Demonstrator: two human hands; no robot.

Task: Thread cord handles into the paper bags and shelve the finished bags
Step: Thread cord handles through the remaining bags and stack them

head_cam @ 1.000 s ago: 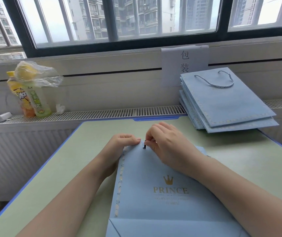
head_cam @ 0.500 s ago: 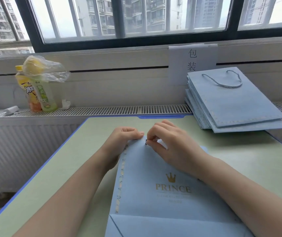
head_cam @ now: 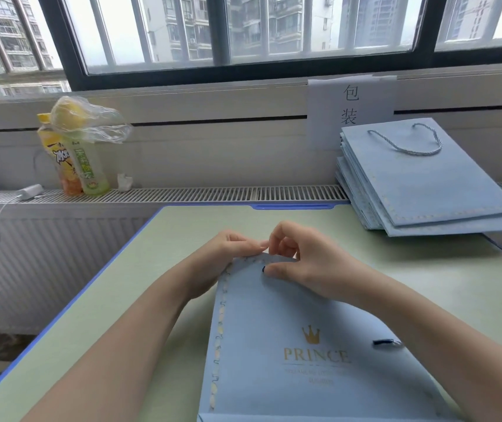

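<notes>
While left hand [head_cam: 228, 254] pinches the flat light-blue paper bag [head_cam: 289, 330] rim | right hand [head_cam: 307, 269] pinches dark cord tip [head_cam: 263, 269] | paper light, creases easily.

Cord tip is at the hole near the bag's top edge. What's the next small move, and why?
Probably push the dark cord tip on through the hole with the right hand, since only a short stub shows above the blue bag and the left hand already pinches the top edge steady.
</notes>
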